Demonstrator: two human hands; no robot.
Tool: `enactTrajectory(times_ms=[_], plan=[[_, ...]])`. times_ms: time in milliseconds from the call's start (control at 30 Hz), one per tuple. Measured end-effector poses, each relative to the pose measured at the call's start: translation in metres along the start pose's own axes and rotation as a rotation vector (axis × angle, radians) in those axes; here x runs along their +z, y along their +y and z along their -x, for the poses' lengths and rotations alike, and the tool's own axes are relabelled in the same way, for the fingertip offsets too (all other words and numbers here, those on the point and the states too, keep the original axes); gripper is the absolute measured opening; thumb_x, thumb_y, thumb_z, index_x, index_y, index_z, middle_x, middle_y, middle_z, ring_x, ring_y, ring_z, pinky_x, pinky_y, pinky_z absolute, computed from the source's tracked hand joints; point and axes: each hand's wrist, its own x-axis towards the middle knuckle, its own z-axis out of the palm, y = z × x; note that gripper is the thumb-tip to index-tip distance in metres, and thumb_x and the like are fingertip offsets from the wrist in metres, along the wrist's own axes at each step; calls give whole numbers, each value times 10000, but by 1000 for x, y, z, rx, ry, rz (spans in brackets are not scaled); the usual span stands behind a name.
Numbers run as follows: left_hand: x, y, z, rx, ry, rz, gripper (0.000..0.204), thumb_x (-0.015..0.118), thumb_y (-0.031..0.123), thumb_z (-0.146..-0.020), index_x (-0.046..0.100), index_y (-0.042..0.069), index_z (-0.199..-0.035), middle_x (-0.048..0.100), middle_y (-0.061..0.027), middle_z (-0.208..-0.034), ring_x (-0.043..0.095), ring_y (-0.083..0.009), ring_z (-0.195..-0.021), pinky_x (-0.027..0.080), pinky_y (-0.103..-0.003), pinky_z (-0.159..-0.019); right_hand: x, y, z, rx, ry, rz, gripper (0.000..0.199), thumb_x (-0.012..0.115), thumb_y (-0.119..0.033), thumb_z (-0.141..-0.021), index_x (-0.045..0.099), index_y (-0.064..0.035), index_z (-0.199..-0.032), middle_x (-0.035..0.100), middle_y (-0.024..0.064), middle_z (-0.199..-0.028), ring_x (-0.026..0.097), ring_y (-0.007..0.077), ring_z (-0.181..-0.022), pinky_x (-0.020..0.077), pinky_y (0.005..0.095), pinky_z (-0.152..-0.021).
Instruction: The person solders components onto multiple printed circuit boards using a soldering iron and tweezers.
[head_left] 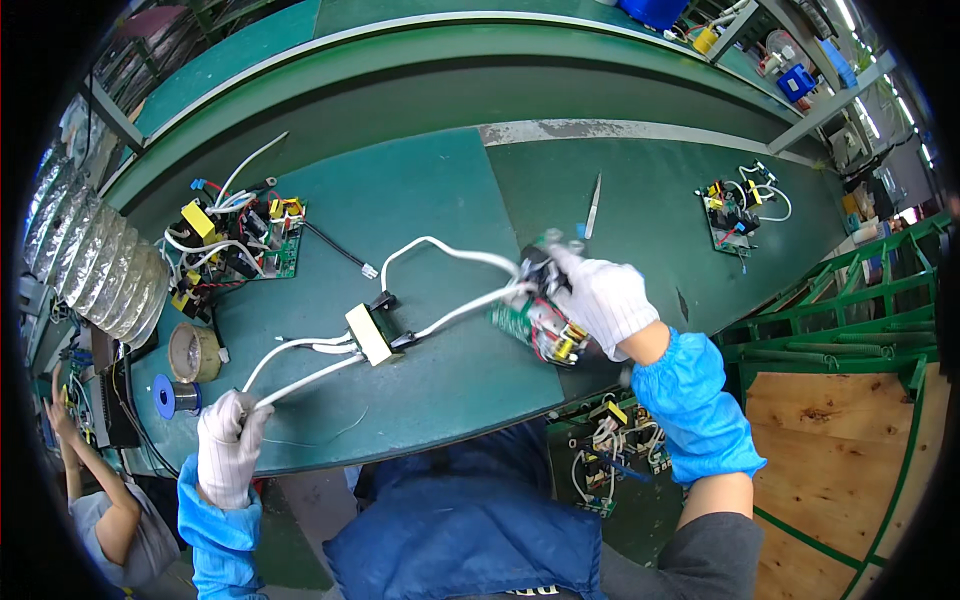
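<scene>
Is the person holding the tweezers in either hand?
No, the tweezers lie on the bench; the left hand grips white wires, the right hand a circuit board.

silver duct (95, 255), left | tape roll (209, 355) beside blue spool (165, 397) | tweezers (594, 208) | plywood panel (840, 425), right

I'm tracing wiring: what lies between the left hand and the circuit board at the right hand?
The head view shows a pale-faced block and white cables between the left hand and circuit board.
</scene>
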Motion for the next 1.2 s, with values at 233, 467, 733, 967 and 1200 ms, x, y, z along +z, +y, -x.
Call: enactTrajectory(times_ms=[233,467,733,967,1200], plan=[[2,-5,-31,537,391,-539,187,727,132,-765,555,97,-831,465,-57,-630,504,-275,-581,389,-403,-542,27,4,13,533,336,62,397,664,-330,-793,613,-152,-1144,666,111,-691,666,300,-626,519,426,-552],[31,-5,-29,484,-62,-487,251,736,110,-735,544,93,-895,540,-66,-705,558,-288,-627,447,-422,-554,33,0,15,674,234,-12,462,610,-306,-839,559,-119,-1258,682,153,-779,669,331,-689,531,440,-607],[48,32,38,-431,-43,707,561,583,416,-915,490,-25,-1249,626,-116,-1048,607,-225,-917,485,-361,-816,24,-2,36,513,227,-173,714,582,-296,-858,252,-221,-1487,682,169,-852,666,378,-701,530,486,-632],[75,-19,-7,-402,451,2268,537,616,419,-908,508,5,-1233,577,-166,-1188,607,-250,-1039,536,-338,-872,36,-14,18,568,329,-152,745,673,-341,-810,308,-356,-1459,655,162,-1050,661,369,-875,531,463,-700],[77,2,-31,-414,640,1817,288,624,346,-905,549,87,-1007,492,23,-776,420,-53,-621,340,-216,-576,44,-14,25,521,424,-149,723,629,-190,-812,330,-284,-1464,637,187,-1121,642,384,-898,514,471,-730]])
